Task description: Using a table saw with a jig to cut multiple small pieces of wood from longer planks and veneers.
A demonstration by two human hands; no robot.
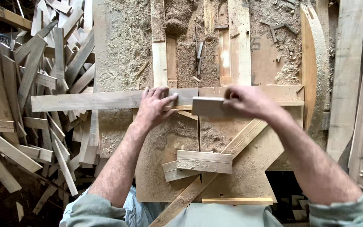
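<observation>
**Holding a plank flat, lifting a short offcut**

The left hand (156,106) is pressing flat, fingers spread, on a long plank (89,101) lying across the sawdust-covered bench (169,147). The right hand (248,101) is gripping a short wood block (208,106) just right of the left fingertips, over the plank's end. Likely the block is being taken off or placed; next, it needs a steady carry. Two cut blocks (204,162) are lying nearer the person; a scrap pile (43,84) is filling the left.

Heap of wood offcuts (43,84), sawdust-covered bench (122,50), two stacked short boards (202,164), leaning planks (357,84)
</observation>
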